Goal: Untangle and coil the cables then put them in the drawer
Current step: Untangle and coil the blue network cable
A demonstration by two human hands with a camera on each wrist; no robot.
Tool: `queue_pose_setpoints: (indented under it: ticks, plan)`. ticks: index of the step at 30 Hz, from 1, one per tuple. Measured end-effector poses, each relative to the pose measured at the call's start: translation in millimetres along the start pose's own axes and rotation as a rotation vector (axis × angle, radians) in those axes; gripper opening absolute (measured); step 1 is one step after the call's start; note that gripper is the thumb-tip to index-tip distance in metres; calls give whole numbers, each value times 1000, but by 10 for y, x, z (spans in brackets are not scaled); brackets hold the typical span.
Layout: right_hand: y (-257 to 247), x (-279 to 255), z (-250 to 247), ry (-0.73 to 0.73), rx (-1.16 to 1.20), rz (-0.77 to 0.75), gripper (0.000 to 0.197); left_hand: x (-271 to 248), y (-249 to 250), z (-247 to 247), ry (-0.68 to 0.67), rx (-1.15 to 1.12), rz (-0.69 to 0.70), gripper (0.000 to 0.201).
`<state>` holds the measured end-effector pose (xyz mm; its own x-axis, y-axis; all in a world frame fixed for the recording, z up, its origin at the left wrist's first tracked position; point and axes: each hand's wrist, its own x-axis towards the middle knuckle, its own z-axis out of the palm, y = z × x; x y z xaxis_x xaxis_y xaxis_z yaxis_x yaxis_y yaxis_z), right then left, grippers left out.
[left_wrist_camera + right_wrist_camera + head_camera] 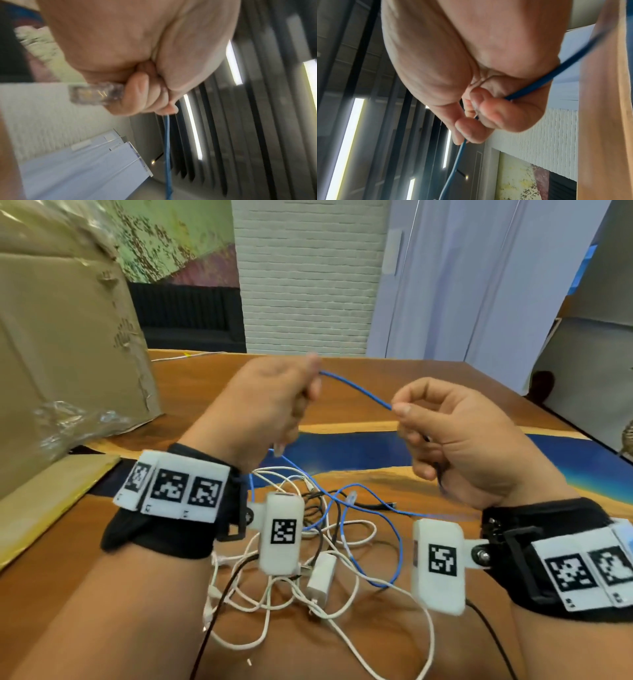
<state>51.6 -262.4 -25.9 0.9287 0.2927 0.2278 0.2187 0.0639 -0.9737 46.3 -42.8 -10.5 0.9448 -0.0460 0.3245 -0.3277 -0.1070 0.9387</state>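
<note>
Left hand (270,402) gripping blue network cable (356,388) in curled fingers, clear plastic plug (96,94) sticking out past fist. Right hand (455,440) pinching same cable between thumb and forefinger; short span sagging between hands above wooden table (445,378). Cable's remainder trailing down into tangle near table's near edge: white cables (342,611), black cable (219,607), one white charger block (322,577). Cardboard box (61,344) sitting at left edge.
</note>
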Motion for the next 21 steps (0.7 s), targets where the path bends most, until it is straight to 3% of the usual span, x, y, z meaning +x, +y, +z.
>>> queue_pose_setpoints:
  ticks: [2, 5, 7, 9, 11, 14, 17, 21]
  plan:
    - [-2, 3, -27, 12, -7, -19, 13, 21, 47, -58, 51, -348, -24, 39]
    - [61, 43, 68, 76, -220, -109, 14, -15, 136, 3, -33, -705, -60, 32]
    - [125, 61, 184, 83, -389, -132, 16, -43, 181, 87, -72, -860, -69, 28]
    - [141, 36, 291, -10, -525, -100, 19, -39, 186, 157, -31, -928, -46, 29]
    - [94, -26, 372, -175, -622, -41, 22, -9, 143, 203, 61, -873, 21, 32]
    - [0, -120, 448, -356, -766, -37, 27, 54, 25, 198, 193, -512, 143, 28]
    - [-93, -157, 423, -277, -706, -153, 19, 66, -51, 184, 181, -171, 174, 26]
    - [-239, -210, 307, -203, -546, -232, 15, 58, -45, 200, 204, -20, 195, 35]
